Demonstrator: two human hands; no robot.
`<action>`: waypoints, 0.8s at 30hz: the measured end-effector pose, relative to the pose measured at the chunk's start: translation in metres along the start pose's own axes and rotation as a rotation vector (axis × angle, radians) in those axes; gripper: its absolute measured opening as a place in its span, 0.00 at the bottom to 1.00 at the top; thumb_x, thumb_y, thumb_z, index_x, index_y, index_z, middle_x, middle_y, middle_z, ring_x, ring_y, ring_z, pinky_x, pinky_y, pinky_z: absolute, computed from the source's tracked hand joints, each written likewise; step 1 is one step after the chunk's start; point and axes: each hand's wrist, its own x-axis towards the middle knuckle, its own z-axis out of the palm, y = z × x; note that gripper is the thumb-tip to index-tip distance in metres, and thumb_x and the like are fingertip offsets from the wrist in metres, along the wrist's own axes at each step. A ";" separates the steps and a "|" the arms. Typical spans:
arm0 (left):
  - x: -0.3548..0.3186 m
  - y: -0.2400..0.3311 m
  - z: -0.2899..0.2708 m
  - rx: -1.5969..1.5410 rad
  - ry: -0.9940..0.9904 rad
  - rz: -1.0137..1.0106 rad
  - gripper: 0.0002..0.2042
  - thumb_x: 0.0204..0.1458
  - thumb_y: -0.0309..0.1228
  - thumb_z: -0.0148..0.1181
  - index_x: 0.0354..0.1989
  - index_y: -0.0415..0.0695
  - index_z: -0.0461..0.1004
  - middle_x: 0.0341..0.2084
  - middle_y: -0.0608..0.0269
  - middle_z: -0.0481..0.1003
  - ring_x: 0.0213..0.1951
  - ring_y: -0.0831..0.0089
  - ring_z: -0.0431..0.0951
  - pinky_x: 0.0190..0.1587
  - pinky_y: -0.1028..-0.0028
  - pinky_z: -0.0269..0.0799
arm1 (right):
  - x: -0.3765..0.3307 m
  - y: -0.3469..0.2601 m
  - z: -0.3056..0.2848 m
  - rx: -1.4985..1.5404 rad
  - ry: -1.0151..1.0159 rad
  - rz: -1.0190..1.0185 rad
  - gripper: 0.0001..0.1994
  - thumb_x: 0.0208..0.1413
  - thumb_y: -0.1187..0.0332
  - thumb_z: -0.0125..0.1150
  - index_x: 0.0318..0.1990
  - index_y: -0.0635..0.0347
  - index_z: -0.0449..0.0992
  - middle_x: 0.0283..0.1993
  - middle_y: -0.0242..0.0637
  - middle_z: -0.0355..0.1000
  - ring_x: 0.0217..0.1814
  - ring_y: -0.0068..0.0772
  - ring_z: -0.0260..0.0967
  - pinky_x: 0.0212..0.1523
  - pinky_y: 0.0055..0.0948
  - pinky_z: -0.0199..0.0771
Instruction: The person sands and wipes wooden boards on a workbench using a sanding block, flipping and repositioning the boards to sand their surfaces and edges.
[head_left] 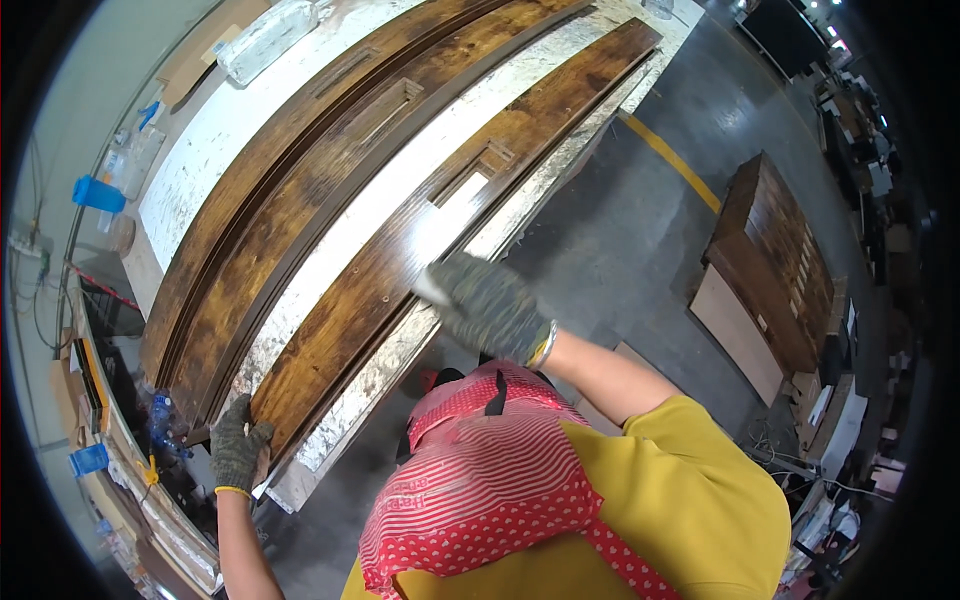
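A long brown wood-grain board [345,310] with a rectangular cutout lies slantwise on the worktable. My left hand [238,447], in a grey-green knit glove, grips the board's near left end. At the board's right long edge is my right hand [488,308], gloved alike and a little smeared by motion. A small whitish thing [430,286] shows at its fingertips; its kind is not clear. Left of this board lie more brown boards [360,130], side by side, with similar cutouts and grooved edges.
The worktable's white, stained top [330,262] shows between the boards. A clear plastic-wrapped pack [268,40] and a blue cup [98,194] sit along the far left side. On the grey floor at right stands a stack of brown panels [775,260], beyond a yellow line [675,163].
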 end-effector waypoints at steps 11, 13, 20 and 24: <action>-0.006 0.012 -0.009 0.052 0.002 0.007 0.27 0.47 0.34 0.67 0.57 0.40 0.70 0.49 0.46 0.76 0.51 0.52 0.75 0.55 0.62 0.70 | 0.027 0.041 -0.031 -0.319 0.067 -0.029 0.20 0.53 0.64 0.62 0.52 0.64 0.71 0.43 0.48 0.74 0.41 0.48 0.73 0.44 0.37 0.76; -0.006 0.012 -0.011 0.061 -0.015 0.014 0.27 0.48 0.36 0.66 0.57 0.40 0.70 0.49 0.45 0.76 0.52 0.52 0.75 0.55 0.61 0.69 | 0.010 0.001 0.000 -0.278 -0.037 -0.144 0.17 0.55 0.66 0.58 0.51 0.63 0.71 0.41 0.46 0.73 0.39 0.46 0.73 0.42 0.38 0.76; -0.024 0.012 -0.040 0.106 -0.030 -0.108 0.27 0.44 0.32 0.68 0.56 0.41 0.72 0.47 0.41 0.76 0.49 0.49 0.76 0.53 0.62 0.71 | 0.016 -0.052 0.008 -0.110 0.024 -0.159 0.05 0.57 0.69 0.51 0.39 0.55 0.72 0.31 0.36 0.66 0.34 0.37 0.69 0.32 0.33 0.73; -0.036 -0.032 -0.047 0.255 -0.058 -0.108 0.28 0.44 0.36 0.67 0.56 0.43 0.72 0.46 0.43 0.76 0.49 0.48 0.75 0.53 0.59 0.70 | 0.019 0.010 -0.031 0.007 0.166 0.286 0.18 0.50 0.65 0.67 0.47 0.65 0.76 0.42 0.49 0.73 0.44 0.48 0.72 0.47 0.38 0.73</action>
